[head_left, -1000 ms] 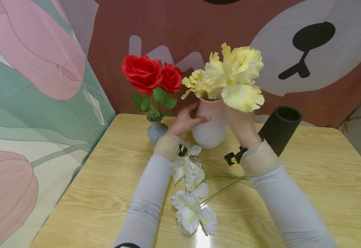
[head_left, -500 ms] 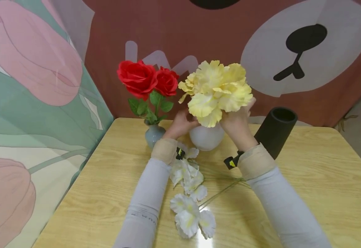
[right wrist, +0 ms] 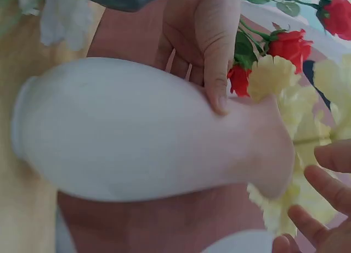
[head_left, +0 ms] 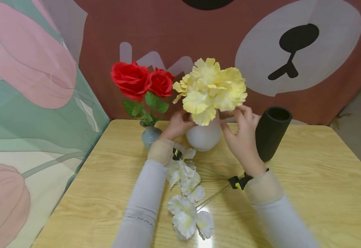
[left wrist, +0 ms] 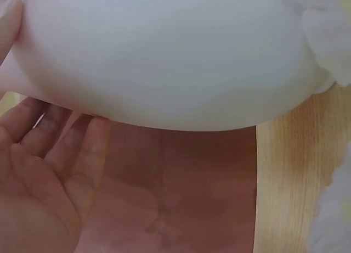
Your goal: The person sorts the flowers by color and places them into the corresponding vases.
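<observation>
A pink-and-white vase (head_left: 203, 137) stands upright on the table with yellow flowers (head_left: 212, 90) in its mouth. My left hand (head_left: 177, 126) grips the vase's neck from the left, thumb in front, as the right wrist view shows with the vase (right wrist: 142, 132) and the left hand (right wrist: 200, 39). My right hand (head_left: 243, 139) is on the vase's other side with fingers spread, holding nothing. In the right wrist view the right hand (right wrist: 323, 209) is beside the rim, close to the yellow petals.
Red roses (head_left: 132, 81) stand in a small blue-grey vase (head_left: 150, 135) on the left. A black vase (head_left: 271, 134) is just right of my right hand. White flowers (head_left: 184, 217) lie on the table (head_left: 106, 193) in front, stems pointing right. A patterned cloth (head_left: 155, 20) hangs behind.
The yellow flower that my right hand held moved down and left into the vase. My right hand has let go and drawn back right, its fingers spreading. My left hand keeps its grip.
</observation>
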`<state>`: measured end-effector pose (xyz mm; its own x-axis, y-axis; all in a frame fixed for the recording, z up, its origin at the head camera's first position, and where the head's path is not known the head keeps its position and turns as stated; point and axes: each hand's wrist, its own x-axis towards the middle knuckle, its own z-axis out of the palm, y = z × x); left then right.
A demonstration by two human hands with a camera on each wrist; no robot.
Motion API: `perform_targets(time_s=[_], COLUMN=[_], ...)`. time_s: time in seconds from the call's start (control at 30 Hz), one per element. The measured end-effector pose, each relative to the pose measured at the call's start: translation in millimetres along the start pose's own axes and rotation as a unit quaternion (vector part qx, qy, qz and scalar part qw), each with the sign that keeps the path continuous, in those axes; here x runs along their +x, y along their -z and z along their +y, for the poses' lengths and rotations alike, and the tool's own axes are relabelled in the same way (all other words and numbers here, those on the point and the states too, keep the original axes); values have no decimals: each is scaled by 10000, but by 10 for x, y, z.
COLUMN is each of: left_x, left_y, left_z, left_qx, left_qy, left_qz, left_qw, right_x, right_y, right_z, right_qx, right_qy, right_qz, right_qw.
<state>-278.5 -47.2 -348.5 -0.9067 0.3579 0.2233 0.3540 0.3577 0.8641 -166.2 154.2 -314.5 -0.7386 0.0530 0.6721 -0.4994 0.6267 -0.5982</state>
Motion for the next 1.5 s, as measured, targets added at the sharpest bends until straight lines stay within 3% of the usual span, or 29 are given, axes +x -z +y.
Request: perform_targets(time_s=[0.2,0.3,0.37,0.43,0.5,0.53,0.6,0.7,0.77,0.87,0.97,1.07,1.17,1.33,1.5], left_x=[-34,-100,-153,-213,-273,-296,-339,-370,-365,-319,-250,-191,-148,-38,124], left_y=[-22,-22,-27,-38,-55,-55,-63,-107,-163,-283,-417,-535,-619,-723,-819], left_z=[-20,-31,-40,-40,-32,-30,-9,21,48,78,99,142,233,428,549], left_qx=[-253,-561,-865,-1367,-1855,-2072,-2443,-2579,-2549,-2444,-2425,-2551,-2536,-1937,-1027], left_qy=[41,121,109,55,-142,-292,-607,-1032,-1158,-1093,-1055,-1166,-1245,-1071,-841], left_qz=[28,401,832,1188,1334,1261,825,-247,-950,-1734,-2210,-2477,-2561,-2454,-2387], left_qw=[9997,9975,9927,9834,9734,9697,9643,9603,9553,9478,9387,9274,9244,9438,9620], right_x=[-437,-604,-699,-785,-875,-917,-999,-1110,-1166,-1219,-1240,-1229,-1169,-984,-874], right_y=[211,256,252,222,185,161,114,56,26,-1,-16,-36,-82,-203,-317], right_z=[83,115,134,155,171,169,157,120,97,84,104,154,203,289,354], right_qx=[143,26,-51,-88,-102,-103,-42,-83,-160,-322,-444,-524,-575,-674,-796], right_qy=[-674,-660,-562,-391,-176,-32,201,554,675,654,542,436,332,95,-143], right_qz=[-295,-731,-1192,-1721,-2300,-2581,-3150,-3784,-3994,-4026,-3882,-3668,-3473,-3302,-3340], right_qw=[9972,9951,9913,9843,9730,9661,9489,9239,9141,9125,9189,9278,9354,9414,9391])
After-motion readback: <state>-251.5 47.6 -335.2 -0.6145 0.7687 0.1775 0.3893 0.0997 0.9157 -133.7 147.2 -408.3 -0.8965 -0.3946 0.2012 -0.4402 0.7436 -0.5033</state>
